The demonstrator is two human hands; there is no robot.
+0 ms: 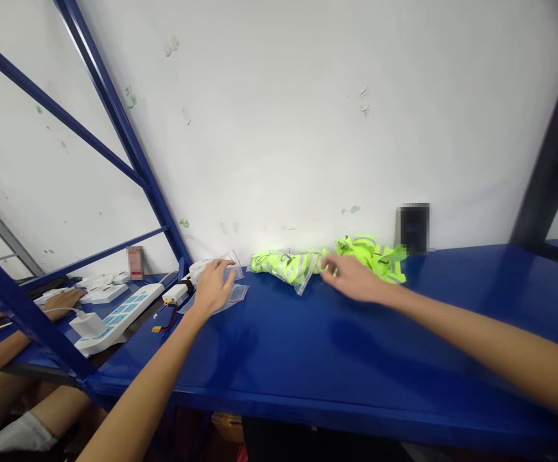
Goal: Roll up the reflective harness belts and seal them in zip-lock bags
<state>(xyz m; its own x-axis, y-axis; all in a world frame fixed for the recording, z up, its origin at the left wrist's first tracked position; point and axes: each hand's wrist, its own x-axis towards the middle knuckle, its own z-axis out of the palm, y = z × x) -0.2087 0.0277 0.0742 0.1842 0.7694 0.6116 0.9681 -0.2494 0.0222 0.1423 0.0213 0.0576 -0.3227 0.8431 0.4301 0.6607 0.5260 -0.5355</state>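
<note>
My left hand (216,282) is over clear plastic zip bags (237,294) at the left of the blue table. Its fingers are spread and nothing shows in them. My right hand (353,277) is beside a fluorescent yellow reflective vest in a clear bag (283,266). Its fingers are loosely bent with a gap between them, and I see nothing held. Whether the fingertips touch the bag is unclear. Behind this hand lies a loose, crumpled yellow reflective vest (370,253), partly covered by it.
A white power strip (124,317) with a plugged-in charger lies left, near a small white box with yellow-ended wires (175,294). A blurred dark box (413,228) stands against the wall. A blue frame post (129,141) divides the tables; another person's hand (64,301) is beyond it.
</note>
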